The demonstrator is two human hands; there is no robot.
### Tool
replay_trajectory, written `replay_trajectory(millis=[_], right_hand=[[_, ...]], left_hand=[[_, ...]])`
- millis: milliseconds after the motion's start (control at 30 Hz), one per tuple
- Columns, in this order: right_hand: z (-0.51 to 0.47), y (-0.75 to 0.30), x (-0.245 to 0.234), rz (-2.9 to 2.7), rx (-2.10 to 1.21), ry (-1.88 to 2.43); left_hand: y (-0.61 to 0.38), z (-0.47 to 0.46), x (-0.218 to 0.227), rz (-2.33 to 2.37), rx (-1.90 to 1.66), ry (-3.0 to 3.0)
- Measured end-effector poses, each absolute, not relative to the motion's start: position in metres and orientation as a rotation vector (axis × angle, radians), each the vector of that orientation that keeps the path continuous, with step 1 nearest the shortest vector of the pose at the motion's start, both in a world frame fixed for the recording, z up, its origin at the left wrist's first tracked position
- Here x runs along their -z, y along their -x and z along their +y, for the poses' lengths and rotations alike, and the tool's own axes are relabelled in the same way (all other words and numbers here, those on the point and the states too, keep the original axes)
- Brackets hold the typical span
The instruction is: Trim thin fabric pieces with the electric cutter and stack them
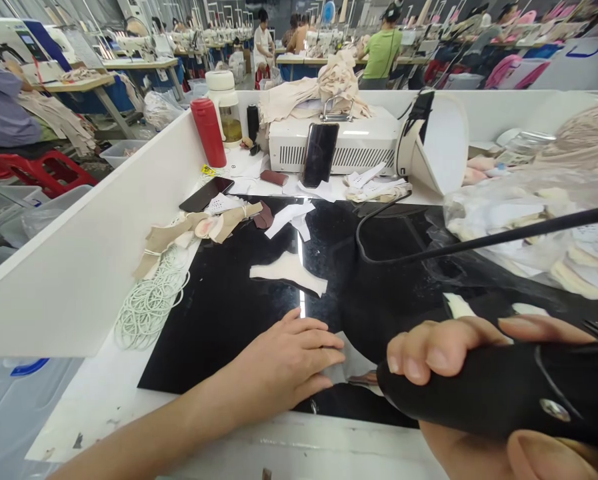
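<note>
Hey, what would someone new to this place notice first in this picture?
Probably the big black tool in the right hand, filling the lower right. Next, the left hand, resting on a pale piece near the front of the shiny black board. A red flask stands out at the back left.

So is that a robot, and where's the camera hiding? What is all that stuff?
No robot here! These are a person's own two bare hands. There is just one picture, from a camera worn on that person's head, looking forward and down.

The left hand reaches over a shiny black board and touches a thin, pale piece. The right hand grips a big black tool, with its tip close to that piece. I can't tell exactly what tool it is.

Farther up the board lies a white cut-out shape. To the left is a tangle of pale cord.
</note>
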State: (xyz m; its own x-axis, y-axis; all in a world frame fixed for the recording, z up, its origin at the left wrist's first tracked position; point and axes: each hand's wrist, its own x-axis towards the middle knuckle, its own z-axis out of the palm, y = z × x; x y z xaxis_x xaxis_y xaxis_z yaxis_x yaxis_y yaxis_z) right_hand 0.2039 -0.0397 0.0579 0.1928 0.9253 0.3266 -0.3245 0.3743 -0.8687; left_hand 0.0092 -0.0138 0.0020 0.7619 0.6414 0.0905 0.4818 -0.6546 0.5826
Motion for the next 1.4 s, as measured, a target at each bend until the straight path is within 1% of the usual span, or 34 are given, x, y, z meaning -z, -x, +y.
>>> replay_trajectory(millis=[200,467,700,900,1133,1400], right_hand=[[-0.040,-0.204,-0.062,-1.004,-1.005,0.782],[-0.039,-0.208,-0.063,-1.030,-0.971,0.896],[-0.041,-0.205,-0.061,-1.040,-0.959,0.873],[-0.047,-0.196,-0.062,-0.942,-0.969,0.788],[-0.047,-0.203,-0.054,-1.045,-1.106,0.727],[-0.046,-0.196,-0.051,-1.081,-1.015,0.781]], left_hand=[[-0.002,-0.007,-0.008,0.782,-0.400,-2.432],[0.011,0.003,-0.016,0.622,-0.246,-2.413],[0.015,0.007,-0.016,0.582,-0.169,-2.342],[0.015,0.008,-0.017,0.592,-0.163,-2.327],[0.015,0.007,-0.017,0.589,-0.185,-2.340],[0.015,0.007,-0.014,0.580,-0.214,-2.359]])
